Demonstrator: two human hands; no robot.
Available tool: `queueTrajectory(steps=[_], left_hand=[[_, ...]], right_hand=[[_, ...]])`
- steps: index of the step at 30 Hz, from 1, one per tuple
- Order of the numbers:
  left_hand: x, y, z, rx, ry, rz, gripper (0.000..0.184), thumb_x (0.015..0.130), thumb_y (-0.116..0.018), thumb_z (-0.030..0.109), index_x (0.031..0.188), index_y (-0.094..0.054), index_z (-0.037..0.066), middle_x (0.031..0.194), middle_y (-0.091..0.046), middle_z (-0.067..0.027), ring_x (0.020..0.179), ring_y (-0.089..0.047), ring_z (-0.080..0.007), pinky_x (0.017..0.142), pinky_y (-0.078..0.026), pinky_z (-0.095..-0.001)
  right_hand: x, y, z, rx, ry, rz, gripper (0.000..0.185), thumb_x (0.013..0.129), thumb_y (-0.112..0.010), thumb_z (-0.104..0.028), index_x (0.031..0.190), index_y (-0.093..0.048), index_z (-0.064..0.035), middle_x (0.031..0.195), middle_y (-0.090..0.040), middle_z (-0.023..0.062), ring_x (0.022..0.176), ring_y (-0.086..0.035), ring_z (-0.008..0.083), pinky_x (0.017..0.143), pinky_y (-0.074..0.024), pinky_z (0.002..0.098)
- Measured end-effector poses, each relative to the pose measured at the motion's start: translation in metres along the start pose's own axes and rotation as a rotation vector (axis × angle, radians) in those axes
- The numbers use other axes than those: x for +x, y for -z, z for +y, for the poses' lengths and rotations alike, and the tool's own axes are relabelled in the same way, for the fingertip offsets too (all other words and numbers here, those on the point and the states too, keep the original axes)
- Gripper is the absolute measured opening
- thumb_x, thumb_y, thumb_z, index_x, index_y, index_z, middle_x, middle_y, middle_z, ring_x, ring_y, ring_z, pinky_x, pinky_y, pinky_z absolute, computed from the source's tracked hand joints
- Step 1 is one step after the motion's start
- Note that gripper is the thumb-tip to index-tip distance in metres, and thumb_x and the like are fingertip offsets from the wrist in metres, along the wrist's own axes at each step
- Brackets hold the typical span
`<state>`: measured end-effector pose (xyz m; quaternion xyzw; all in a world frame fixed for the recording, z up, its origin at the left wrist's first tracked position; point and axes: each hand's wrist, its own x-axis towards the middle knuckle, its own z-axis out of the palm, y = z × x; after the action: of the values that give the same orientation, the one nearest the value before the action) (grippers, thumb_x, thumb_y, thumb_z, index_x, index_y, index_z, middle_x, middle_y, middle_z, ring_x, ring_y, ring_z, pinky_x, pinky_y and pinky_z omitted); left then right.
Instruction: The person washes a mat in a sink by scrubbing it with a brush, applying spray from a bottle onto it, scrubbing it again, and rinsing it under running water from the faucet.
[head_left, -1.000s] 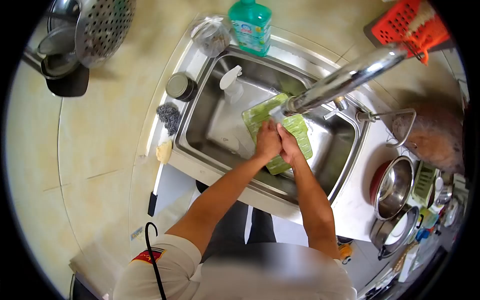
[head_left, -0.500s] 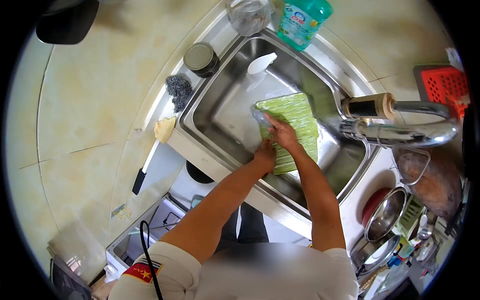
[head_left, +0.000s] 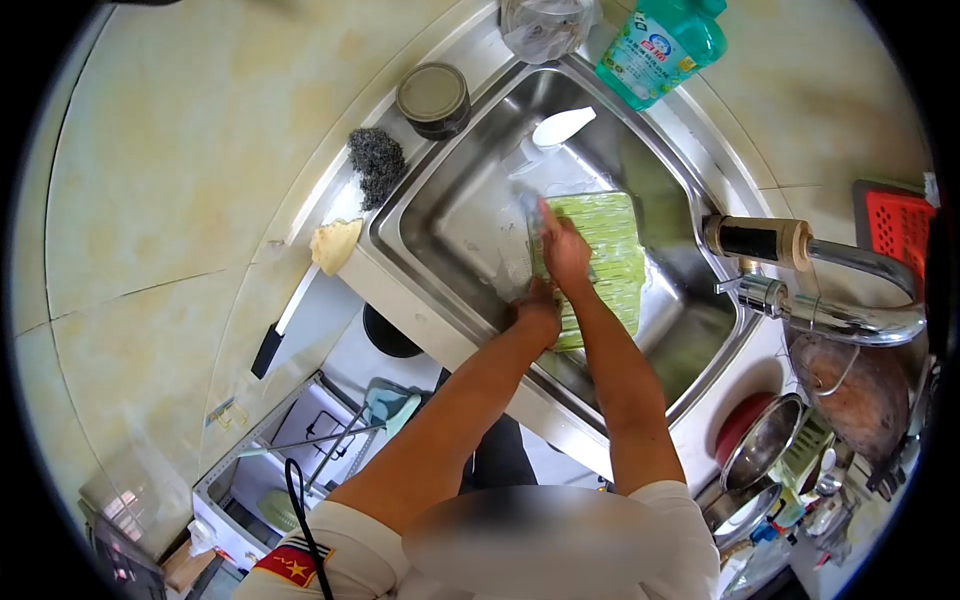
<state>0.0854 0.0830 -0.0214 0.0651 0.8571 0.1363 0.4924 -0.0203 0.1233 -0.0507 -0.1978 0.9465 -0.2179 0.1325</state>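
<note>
A flat, green rectangular board [head_left: 608, 235] with pale streaks lies in the steel sink [head_left: 455, 215]. My right hand [head_left: 566, 255] is over the board's left part, fingers closed around a small greyish, see-through tool [head_left: 527, 198]. Motion blurs that tool, so its kind is unclear. Lower down, my left hand [head_left: 540, 308] grips the board's left edge, its fingers partly hidden. A white scoop-like piece [head_left: 563, 127] rests in the sink's far end.
Along the rim stand a teal detergent bottle [head_left: 660, 50], a lidded dark jar [head_left: 433, 100], a steel wool scourer [head_left: 377, 165] and a yellowish sponge [head_left: 335, 245]. The faucet [head_left: 800, 300] is on the right, with metal bowls [head_left: 762, 440] below it.
The camera view has shifted slightly. My right hand has moved up along the board with the greyish tool, whose tip now passes its upper left corner. My left hand stays at the left edge.
</note>
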Motion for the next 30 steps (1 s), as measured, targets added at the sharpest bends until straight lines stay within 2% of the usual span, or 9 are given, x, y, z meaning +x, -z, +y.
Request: queueTrajectory(steps=[2,6,9,13,18,22,26,28,30], left_hand=[[-0.011,0.005,-0.001,-0.004,-0.001,-0.052,0.109,0.067,-0.087,0.038,0.156,-0.027,0.018,0.166,-0.004,-0.0062,0.151,0.000,-0.0369,0.104,-0.041,-0.0591],[-0.001,0.012,0.005,-0.085,0.048,-0.093,0.114,0.065,-0.089,0.039,0.157,-0.024,0.021,0.166,0.002,-0.0056,0.151,0.003,-0.0378,0.104,-0.041,-0.0568],[0.002,0.001,0.005,-0.067,0.043,-0.076,0.116,0.065,-0.089,0.041,0.157,-0.021,0.022,0.166,0.004,-0.0058,0.151,0.005,-0.0385,0.105,-0.041,-0.0578],[-0.013,0.001,-0.001,0.012,-0.008,0.008,0.112,0.067,-0.086,0.051,0.156,-0.026,0.021,0.165,-0.005,-0.0123,0.150,0.000,-0.0421,0.102,-0.043,-0.0596],[-0.010,0.015,0.007,-0.034,0.040,-0.051,0.111,0.066,-0.086,0.049,0.156,-0.027,0.024,0.165,-0.003,-0.0137,0.150,0.002,-0.0426,0.107,-0.038,-0.0580],[-0.010,0.006,0.004,0.025,-0.001,-0.008,0.110,0.068,-0.085,0.050,0.156,-0.026,0.024,0.165,0.000,-0.0129,0.150,0.004,-0.0417,0.109,-0.035,-0.0608],[0.011,0.000,0.007,-0.022,0.044,-0.098,0.115,0.067,-0.086,0.049,0.158,-0.017,0.031,0.165,0.012,-0.0023,0.150,0.013,-0.0386,0.102,-0.041,-0.0626],[0.005,0.005,0.004,-0.064,0.054,-0.116,0.114,0.067,-0.086,0.049,0.157,-0.018,0.033,0.166,0.012,-0.0007,0.150,0.013,-0.0373,0.101,-0.042,-0.0635],[-0.004,0.009,0.002,-0.052,0.033,-0.097,0.111,0.067,-0.085,0.051,0.157,-0.023,0.029,0.165,0.007,-0.0066,0.150,0.009,-0.0396,0.102,-0.041,-0.0643]], right_hand=[[0.008,-0.007,-0.003,0.063,-0.040,0.099,0.067,0.091,-0.062,-0.020,0.150,-0.035,-0.0395,0.097,-0.064,0.0176,0.082,-0.066,0.0351,0.068,-0.0528,0.0479],[-0.039,-0.001,0.026,-0.032,0.194,-0.086,0.065,0.093,-0.057,-0.020,0.151,-0.033,-0.0386,0.096,-0.063,0.0189,0.084,-0.065,0.0368,0.065,-0.0535,0.0482],[-0.026,0.005,0.012,-0.195,0.274,-0.016,0.064,0.094,-0.053,-0.016,0.151,-0.033,-0.0369,0.098,-0.062,0.0188,0.085,-0.065,0.0369,0.066,-0.0542,0.0488],[0.009,0.012,-0.008,-0.135,0.022,-0.109,0.063,0.092,-0.059,-0.022,0.149,-0.037,-0.0371,0.108,-0.063,0.0155,0.090,-0.065,0.0359,0.070,-0.0542,0.0495],[-0.034,0.028,0.010,-0.369,0.380,-0.048,0.064,0.091,-0.057,-0.019,0.149,-0.037,-0.0387,0.103,-0.062,0.0115,0.086,-0.066,0.0322,0.067,-0.0550,0.0447],[0.020,0.014,0.013,-0.246,0.108,-0.059,0.066,0.091,-0.057,-0.017,0.147,-0.037,-0.0457,0.109,-0.061,0.0127,0.094,-0.066,0.0321,0.070,-0.0562,0.0452],[-0.007,-0.007,0.016,-0.317,0.305,-0.032,0.072,0.092,-0.056,-0.018,0.150,-0.027,-0.0473,0.109,-0.061,0.0127,0.091,-0.067,0.0311,0.062,-0.0559,0.0453],[0.002,0.008,0.021,-0.317,0.235,-0.139,0.071,0.092,-0.057,-0.019,0.150,-0.027,-0.0465,0.112,-0.061,0.0137,0.093,-0.067,0.0322,0.065,-0.0560,0.0465],[0.014,0.019,0.025,-0.295,0.188,-0.148,0.070,0.093,-0.057,-0.022,0.151,-0.026,-0.0444,0.117,-0.060,0.0153,0.094,-0.066,0.0346,0.072,-0.0555,0.0488]])
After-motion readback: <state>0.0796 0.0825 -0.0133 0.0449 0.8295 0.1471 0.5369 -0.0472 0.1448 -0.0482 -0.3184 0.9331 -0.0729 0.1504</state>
